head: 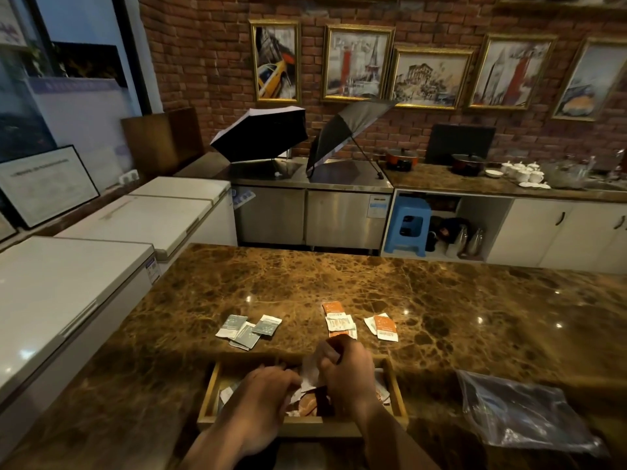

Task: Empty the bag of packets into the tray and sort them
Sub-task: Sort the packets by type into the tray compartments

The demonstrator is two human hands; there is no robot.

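Bag [522, 407] lies emptied lower right; grey packets [247, 329] and orange packets [342, 322] piled mid-frame; left hand [268, 388] and right hand [346, 368] each pinch packets over the tray [208, 391], more left

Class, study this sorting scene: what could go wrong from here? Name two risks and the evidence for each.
1. The two orange packet piles lie close together, so they might get merged or mixed.
2. Both hands, left and right, crowd the wooden tray, so packets could be knocked out onto the marble counter.
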